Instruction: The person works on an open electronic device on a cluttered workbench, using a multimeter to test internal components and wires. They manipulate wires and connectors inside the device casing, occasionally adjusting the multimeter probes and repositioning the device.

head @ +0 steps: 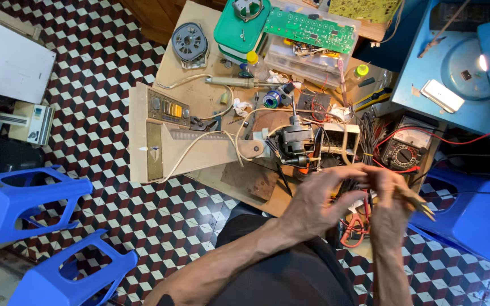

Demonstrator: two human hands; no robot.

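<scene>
Both my hands meet at lower right, left hand (pixel 319 198) half-curled on red wires (pixel 364 205), right hand (pixel 387 195) clasping yellow-handled pliers (pixel 418 203), motor (pixel 295 141) above

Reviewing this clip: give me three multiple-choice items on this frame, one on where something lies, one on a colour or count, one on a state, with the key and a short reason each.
1. Where does the green circuit board lie?
A. On the tiled floor
B. On the clear plastic boxes at the far side of the bench
C. On a blue stool

2. How many blue plastic stools show at the left?
A. Two
B. Four
C. None

3. How do the person's hands stand?
A. Spread flat on the bench
B. Raised together, fingers meeting above the bench edge
C. Out of view

Key: 1 B, the board rests across the clear plastic boxes. 2 A, one blue stool and a second lie tipped on the floor. 3 B, the left hand and right hand touch at the fingertips; what they pinch is blurred.
</scene>
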